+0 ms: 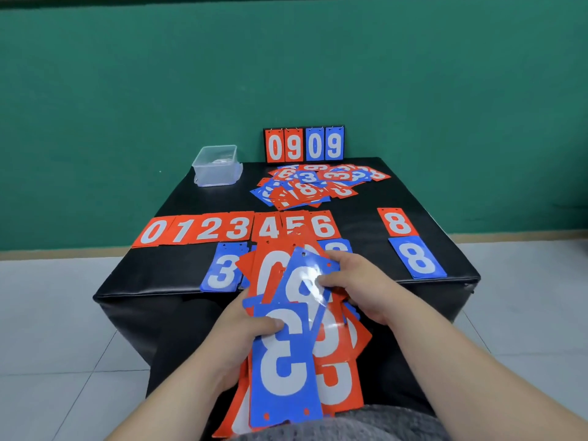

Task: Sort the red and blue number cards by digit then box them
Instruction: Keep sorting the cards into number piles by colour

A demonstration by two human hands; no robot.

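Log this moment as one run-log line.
stage: sorting | left hand: holds card stack, thumb on blue 3 | right hand: pinches tilted blue card

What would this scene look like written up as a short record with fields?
Setting: black table against a green wall
Display: flip stand showing 0 9 0 9, at the back edge
Sorted row: red cards 0 to 6 side by side, red 8 apart on the right
Blue cards laid: blue 3, blue 8
Unsorted: mixed heap at the back
Box: clear tub, back left corner
Left grip: holds the fanned stack, thumb on the held blue 3
Right grip: pinches a blue card, digit blurred by glare
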